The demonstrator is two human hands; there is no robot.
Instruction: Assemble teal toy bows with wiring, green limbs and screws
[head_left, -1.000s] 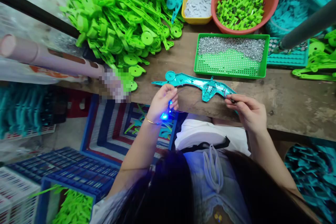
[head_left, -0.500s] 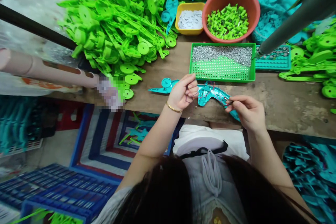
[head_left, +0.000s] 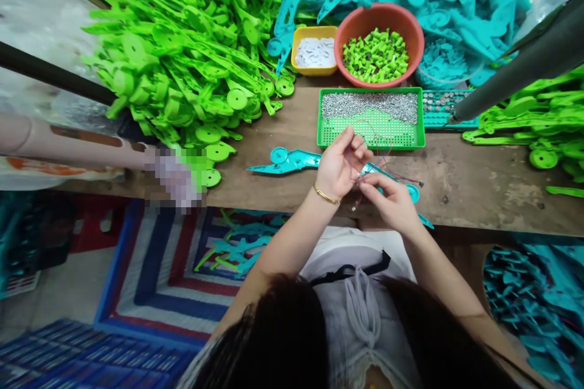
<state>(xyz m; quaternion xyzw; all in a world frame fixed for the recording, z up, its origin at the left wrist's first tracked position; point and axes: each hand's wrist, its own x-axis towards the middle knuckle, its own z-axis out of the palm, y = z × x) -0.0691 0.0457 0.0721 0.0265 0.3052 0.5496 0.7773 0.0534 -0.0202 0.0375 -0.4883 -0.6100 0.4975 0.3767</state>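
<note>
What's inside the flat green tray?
The flat green plastic tray holds small silvery metal pieces heaped along its far side; the left hand hides part of its bare near floor.

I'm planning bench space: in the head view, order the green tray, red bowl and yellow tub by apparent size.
1-2. green tray and red bowl: near alike. The tray is wider, but the bowl is rounder and sits farther back, so I won't rank them.
3. yellow tub: plainly smallest.

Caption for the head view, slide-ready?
Left hand and right hand pinch thin wires over a teal part by the green tray.
</note>
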